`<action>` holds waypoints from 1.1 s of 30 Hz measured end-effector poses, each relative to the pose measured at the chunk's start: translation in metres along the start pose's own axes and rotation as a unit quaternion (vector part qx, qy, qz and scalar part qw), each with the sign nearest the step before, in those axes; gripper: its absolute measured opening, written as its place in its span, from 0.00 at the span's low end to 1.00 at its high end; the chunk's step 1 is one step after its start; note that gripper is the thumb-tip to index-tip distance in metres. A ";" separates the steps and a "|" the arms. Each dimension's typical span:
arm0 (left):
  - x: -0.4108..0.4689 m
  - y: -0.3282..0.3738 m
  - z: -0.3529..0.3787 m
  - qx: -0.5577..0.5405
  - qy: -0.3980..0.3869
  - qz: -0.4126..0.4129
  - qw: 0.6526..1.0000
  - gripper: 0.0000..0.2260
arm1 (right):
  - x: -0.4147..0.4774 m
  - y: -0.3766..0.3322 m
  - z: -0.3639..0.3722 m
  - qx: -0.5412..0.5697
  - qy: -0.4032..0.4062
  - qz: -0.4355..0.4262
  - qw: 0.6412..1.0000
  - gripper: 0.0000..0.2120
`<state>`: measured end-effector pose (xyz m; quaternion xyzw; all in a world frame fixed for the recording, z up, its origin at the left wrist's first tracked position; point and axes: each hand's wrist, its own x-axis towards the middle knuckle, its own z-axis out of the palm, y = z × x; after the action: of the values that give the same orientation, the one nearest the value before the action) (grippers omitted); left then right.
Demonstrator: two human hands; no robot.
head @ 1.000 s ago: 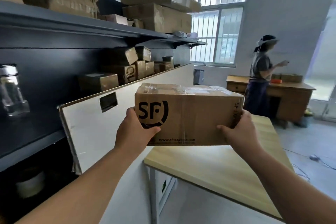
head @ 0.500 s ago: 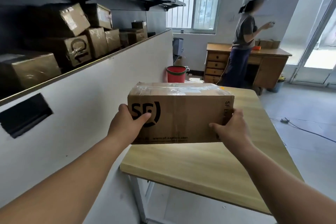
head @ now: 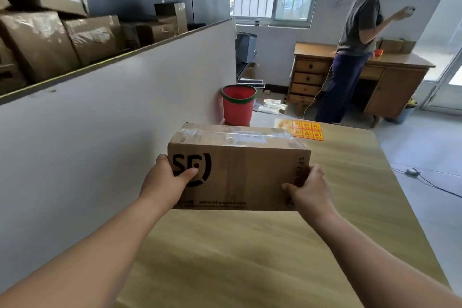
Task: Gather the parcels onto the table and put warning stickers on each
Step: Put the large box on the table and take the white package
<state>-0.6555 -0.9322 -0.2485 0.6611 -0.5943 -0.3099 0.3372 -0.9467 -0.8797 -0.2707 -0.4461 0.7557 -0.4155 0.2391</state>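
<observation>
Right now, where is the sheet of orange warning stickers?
Head view: the sticker sheet lies at the far end of the pale wooden table, just beyond the right rear corner of the brown cardboard parcel and right of the red bucket.

parcel (head: pixel 238 167) above table (head: pixel 262 257), sticker sheet (head: pixel 301 129) behind it, partition (head: pixel 125 107) left, bin (head: pixel 238 104) beyond
</observation>
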 end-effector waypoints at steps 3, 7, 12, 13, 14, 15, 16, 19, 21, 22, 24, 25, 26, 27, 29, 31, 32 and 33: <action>0.044 -0.003 0.022 0.010 -0.001 -0.009 1.000 0.19 | 0.044 0.006 0.010 -0.018 -0.007 0.007 1.000 0.17; 0.098 -0.011 0.051 0.012 -0.011 -0.009 1.000 0.19 | 0.091 0.018 0.029 -0.056 -0.018 0.017 0.998 0.16; 0.157 -0.038 0.094 0.018 -0.020 -0.013 1.000 0.20 | 0.132 0.039 0.061 -0.090 -0.005 0.042 0.995 0.17; 0.167 -0.044 0.104 0.016 -0.023 -0.016 0.999 0.20 | 0.139 0.044 0.069 -0.094 -0.003 0.046 0.994 0.17; 0.177 -0.050 0.112 0.013 -0.027 -0.020 0.999 0.20 | 0.147 0.049 0.076 -0.098 0.002 0.048 0.994 0.18; 0.186 -0.055 0.120 0.009 -0.031 -0.021 0.999 0.20 | 0.153 0.053 0.082 -0.101 0.007 0.049 0.994 0.18; 0.197 -0.061 0.128 0.006 -0.034 -0.021 0.999 0.20 | 0.162 0.058 0.089 -0.104 0.013 0.052 0.993 0.17; 0.230 -0.075 0.147 0.003 -0.037 -0.015 0.999 0.20 | 0.187 0.069 0.108 -0.115 0.023 0.064 0.991 0.14; 0.250 -0.078 0.156 0.006 -0.036 -0.017 0.999 0.20 | 0.201 0.072 0.118 -0.121 0.022 0.067 0.990 0.11; 0.259 -0.080 0.159 0.011 -0.036 -0.020 0.999 0.20 | 0.208 0.072 0.123 -0.126 0.019 0.066 0.990 0.11; 0.275 -0.081 0.162 0.019 -0.044 -0.027 0.999 0.20 | 0.220 0.068 0.131 -0.145 0.013 0.063 0.987 0.10; 0.282 -0.081 0.163 0.017 -0.049 -0.029 0.998 0.20 | 0.225 0.066 0.134 -0.155 0.012 0.062 0.986 0.10; 0.288 -0.081 0.164 0.009 -0.053 -0.032 0.998 0.20 | 0.229 0.064 0.137 -0.161 0.012 0.060 0.985 0.10; 0.293 -0.080 0.165 -0.002 -0.056 -0.037 0.998 0.20 | 0.232 0.062 0.139 -0.164 0.012 0.058 0.985 0.10; 0.300 -0.076 0.165 -0.029 -0.056 -0.050 0.997 0.21 | 0.236 0.058 0.143 -0.175 0.007 0.056 0.983 0.11; 0.303 -0.072 0.166 -0.043 -0.053 -0.061 0.996 0.22 | 0.235 0.054 0.144 -0.190 -0.007 0.060 0.980 0.12; 0.303 -0.070 0.165 -0.040 -0.051 -0.063 0.996 0.23 | 0.234 0.053 0.143 -0.200 -0.016 0.063 0.978 0.13; 0.301 -0.068 0.164 -0.026 -0.050 -0.061 0.997 0.25 | 0.231 0.051 0.142 -0.212 -0.025 0.065 0.975 0.15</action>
<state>-0.7186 -1.2397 -0.4017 0.6707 -0.5611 -0.3774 0.3047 -0.9793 -1.1279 -0.3880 -0.4465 0.8481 -0.2179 0.1842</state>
